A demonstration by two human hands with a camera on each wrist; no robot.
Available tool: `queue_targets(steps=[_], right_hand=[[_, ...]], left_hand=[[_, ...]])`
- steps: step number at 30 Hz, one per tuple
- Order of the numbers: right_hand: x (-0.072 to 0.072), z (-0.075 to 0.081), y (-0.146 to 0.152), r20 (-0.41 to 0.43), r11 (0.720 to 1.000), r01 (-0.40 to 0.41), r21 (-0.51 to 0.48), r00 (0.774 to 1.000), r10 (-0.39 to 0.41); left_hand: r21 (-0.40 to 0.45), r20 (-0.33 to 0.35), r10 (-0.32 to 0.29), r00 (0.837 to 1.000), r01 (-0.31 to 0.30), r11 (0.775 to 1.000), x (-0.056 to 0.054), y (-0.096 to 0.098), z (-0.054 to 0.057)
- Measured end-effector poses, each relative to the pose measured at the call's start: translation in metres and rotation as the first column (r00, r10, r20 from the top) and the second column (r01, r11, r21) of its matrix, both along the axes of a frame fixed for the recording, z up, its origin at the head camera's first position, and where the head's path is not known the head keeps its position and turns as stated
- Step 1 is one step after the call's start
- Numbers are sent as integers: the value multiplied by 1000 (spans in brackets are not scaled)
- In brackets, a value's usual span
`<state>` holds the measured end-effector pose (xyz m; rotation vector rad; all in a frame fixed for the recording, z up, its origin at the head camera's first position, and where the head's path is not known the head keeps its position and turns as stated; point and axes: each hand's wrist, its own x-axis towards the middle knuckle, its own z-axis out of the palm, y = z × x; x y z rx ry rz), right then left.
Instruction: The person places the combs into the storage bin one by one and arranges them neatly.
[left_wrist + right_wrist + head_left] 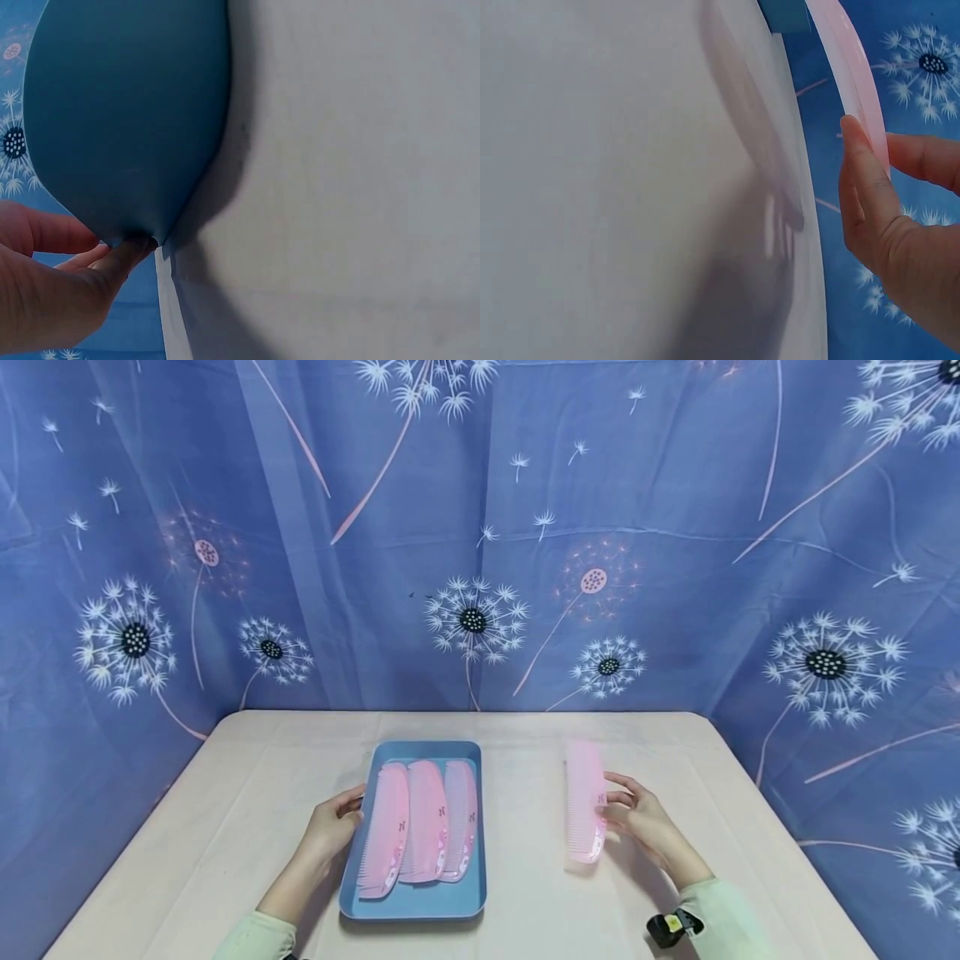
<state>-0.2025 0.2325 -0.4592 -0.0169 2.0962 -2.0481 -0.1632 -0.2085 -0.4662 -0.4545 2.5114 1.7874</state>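
Note:
A blue tray (412,906) stands left of the table's middle. Three pink combs lie side by side in it: a left comb (385,835), a middle comb (425,822) and a right comb (460,827). My left hand (328,831) pinches the tray's left edge between thumb and fingers, close up in the left wrist view. To the right of the tray, my right hand (639,817) grips another pink comb (583,802) by its spine, teeth facing left. That comb is held above the table, its shadow falling on the cloth in the right wrist view.
A pale cloth covers the table (525,893). Blue curtains (480,527) with dandelion prints hang behind it and along both sides. A black strap device (673,928) sits at the right wrist, by the pale green sleeve.

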Motion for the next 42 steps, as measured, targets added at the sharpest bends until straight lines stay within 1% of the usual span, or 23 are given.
queue_targets(steps=[6, 9, 21, 25, 31, 37, 42], right_hand=[[-1, 2, -14, 10, 1000, -6, -21, 1000, 6], [-3, 3, -20, 9, 1000, 0, -23, 1000, 0], [-7, 3, -40, 22, 1000, -20, -24, 1000, 20], [-8, 5, -47, 13, 998, -36, -47, 999, 37], [-11, 4, -58, 12, 996, -52, -73, 999, 53], [-12, 9, -74, 13, 994, -69, -85, 997, 70], [-13, 5, -89, 1, 991, -102, -91, 995, 103]], left_hand=[[-6, 0, -9, 1000, 9, 1000, 0, 0, 1], [-7, -1, -9, 1000, 9, 1000, 0, 0, 1], [2, -8, -17, 1000, 17, 1000, 1, 0, 2], [-2, -12, -20, 1000, 20, 1000, 0, 0, 2], [0, -9, -23, 1000, 23, 1000, 0, -1, 2], [2, -12, -27, 1000, 27, 1000, 1, -1, 2], [1, -7, -24, 1000, 24, 1000, 0, 0, 2]])
